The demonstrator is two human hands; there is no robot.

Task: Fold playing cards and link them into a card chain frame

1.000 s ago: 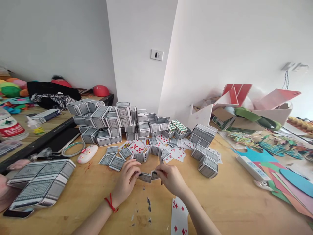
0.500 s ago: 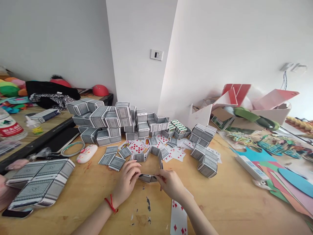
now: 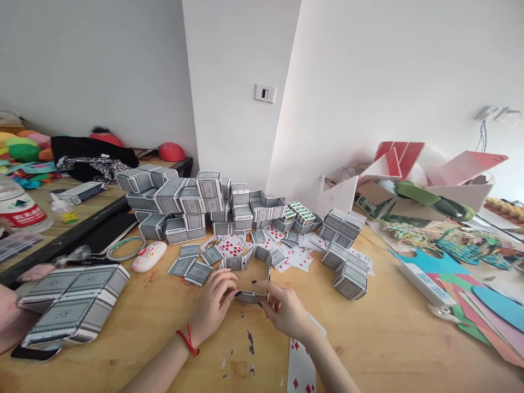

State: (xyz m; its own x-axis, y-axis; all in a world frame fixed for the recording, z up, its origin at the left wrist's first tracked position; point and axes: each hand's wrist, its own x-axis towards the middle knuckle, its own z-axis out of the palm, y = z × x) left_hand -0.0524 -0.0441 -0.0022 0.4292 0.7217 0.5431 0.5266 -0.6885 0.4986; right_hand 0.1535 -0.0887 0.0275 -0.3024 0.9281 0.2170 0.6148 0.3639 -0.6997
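Observation:
My left hand (image 3: 215,303) and my right hand (image 3: 284,308) meet over the wooden table (image 3: 388,338), both pinching a small folded playing-card piece (image 3: 249,297) with a grey patterned back. It sits at the near end of a ring of folded cards (image 3: 254,259) standing on edge. A red string bracelet (image 3: 188,343) circles my left wrist. A red diamond card (image 3: 301,371) lies face up under my right forearm. Behind stands a pile of boxes folded from cards (image 3: 192,204).
Loose cards (image 3: 229,246) lie between pile and ring. A large card block (image 3: 73,305) rests at left beside another person's hand (image 3: 8,316). A pink mouse (image 3: 148,256), tape ring (image 3: 125,248), power strip (image 3: 423,284), coloured paper (image 3: 491,305) and cardboard boxes (image 3: 409,180) surround.
Both hands moved slightly forward, bringing the folded piece up against the near end of the card ring. The view shifted a little to the left.

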